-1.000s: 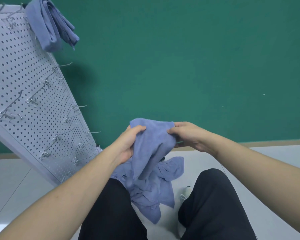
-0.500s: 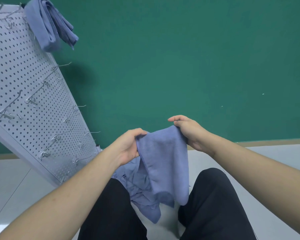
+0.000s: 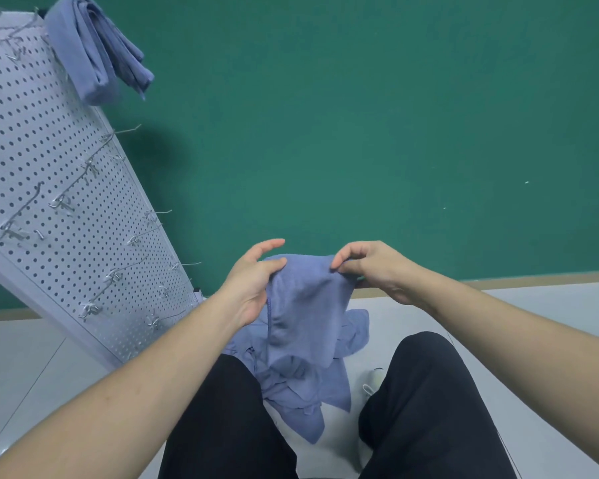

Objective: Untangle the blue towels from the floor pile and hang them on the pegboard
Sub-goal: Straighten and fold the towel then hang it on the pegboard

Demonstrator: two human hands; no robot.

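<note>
I hold one blue towel by its top edge, above the pile of blue towels on the floor between my knees. My left hand pinches the towel's left corner with thumb and lower fingers, its index finger lifted free. My right hand pinches the right corner. The towel sags folded between the two hands. The white pegboard leans at the left with several metal hooks. Folded blue towels hang at its top right corner.
A green wall stands close behind, with a tan baseboard along the pale tiled floor. My black-trousered knees flank the pile, and a white shoe shows beside it.
My hands have come closer together and level, so the towel, which hung spread out and long half a second ago, now sags bunched between them. My left index finger has lifted off.
</note>
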